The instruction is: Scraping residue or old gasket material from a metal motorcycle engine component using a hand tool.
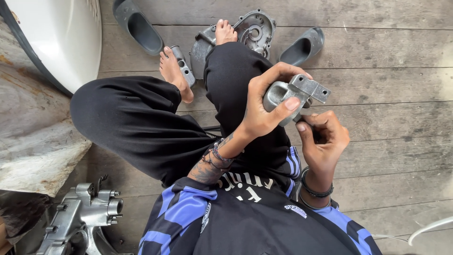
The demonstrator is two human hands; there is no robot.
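1. Centre-right of frame: left hand (264, 106) clenched around grey cast metal part (295, 94), held over the lap
2. Right hand (323, 137) pinches something beneath it; can't tell what
3. Risk: one-handed grip slips, casting drops onto bare feet (172, 71) on plank floor (391, 52)

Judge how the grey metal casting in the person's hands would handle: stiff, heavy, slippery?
The metal casting looks like thick cast alloy, so probably rigid and fairly heavy for its size. Its dull, rough-looking surface and flanged end likely give the left hand a secure hold. The right hand grips beneath it; the flat flange should probably keep it from rolling.
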